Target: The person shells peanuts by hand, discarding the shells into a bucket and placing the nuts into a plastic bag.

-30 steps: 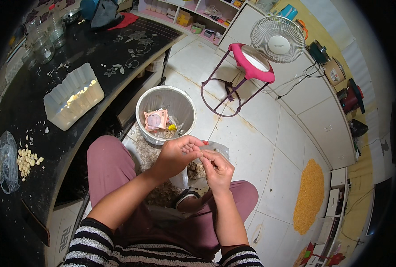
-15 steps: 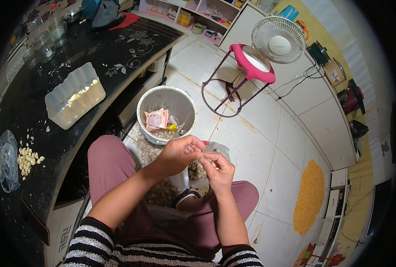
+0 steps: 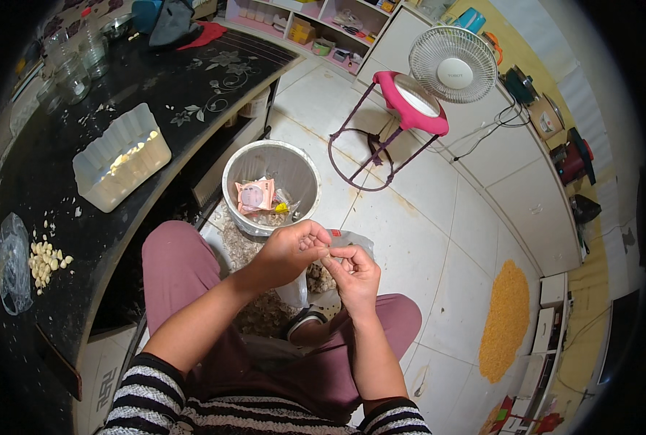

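My left hand (image 3: 288, 254) and my right hand (image 3: 353, 272) meet above my lap, fingertips pinched together on a small pale clove-like piece (image 3: 323, 250). Just under the hands, an open clear plastic bag (image 3: 321, 279) of brownish husks and cloves sits between my knees. A grey waste bin (image 3: 270, 154) holding a pink wrapper (image 3: 254, 194) stands right beyond my hands. On the black counter (image 3: 156, 87) to my left are a translucent tub (image 3: 120, 165) with pale cloves inside and a small heap of peeled cloves (image 3: 43, 261).
A pink-seated stool (image 3: 410, 105) and a white fan (image 3: 453, 64) stand on the tiled floor ahead. An orange mat (image 3: 504, 319) lies to the right. Glass jars (image 3: 76, 69) are at the counter's far end, with a crumpled clear bag (image 3: 11, 264) near its left edge.
My fingers have shifted slightly on the small piece; both hands stay in the same place above the bag.
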`<state>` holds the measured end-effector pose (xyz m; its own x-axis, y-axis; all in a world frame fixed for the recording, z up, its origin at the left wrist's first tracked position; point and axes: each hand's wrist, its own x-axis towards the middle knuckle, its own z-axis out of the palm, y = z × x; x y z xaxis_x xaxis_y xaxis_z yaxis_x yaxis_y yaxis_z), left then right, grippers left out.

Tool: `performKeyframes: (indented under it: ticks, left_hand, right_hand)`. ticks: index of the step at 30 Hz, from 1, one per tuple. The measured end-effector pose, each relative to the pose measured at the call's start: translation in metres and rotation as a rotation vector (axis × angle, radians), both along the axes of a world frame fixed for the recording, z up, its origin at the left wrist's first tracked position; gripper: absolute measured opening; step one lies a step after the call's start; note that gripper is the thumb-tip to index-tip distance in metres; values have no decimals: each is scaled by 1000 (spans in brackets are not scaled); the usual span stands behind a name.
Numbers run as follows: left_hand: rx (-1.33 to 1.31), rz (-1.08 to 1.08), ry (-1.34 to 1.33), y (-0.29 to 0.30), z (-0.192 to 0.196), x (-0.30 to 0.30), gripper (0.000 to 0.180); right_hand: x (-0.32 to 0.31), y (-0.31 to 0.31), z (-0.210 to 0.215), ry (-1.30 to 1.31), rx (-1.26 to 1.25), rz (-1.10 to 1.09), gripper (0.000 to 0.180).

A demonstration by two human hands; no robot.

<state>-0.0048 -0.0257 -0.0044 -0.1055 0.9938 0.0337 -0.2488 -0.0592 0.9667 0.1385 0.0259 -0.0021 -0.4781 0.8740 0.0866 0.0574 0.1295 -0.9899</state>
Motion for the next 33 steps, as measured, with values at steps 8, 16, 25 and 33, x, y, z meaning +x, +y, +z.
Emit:
performKeyframes:
  ticks: [8,16,25,33]
  left_hand:
    - [45,-94,-206,1,3,-1,17]
    - [41,-169,-241,-1,7,-4,19]
    - [57,-4,-25,-1,2,-5,27]
    - [60,31,-184,8,-10,3,27]
  right_hand:
    - [7,8,1,326,-456,113,9]
    - [8,12,3,426,-605,168,14]
    - [3,10,6,327,-562,144,14]
    - [-2,3,-7,222,-66,93,17]
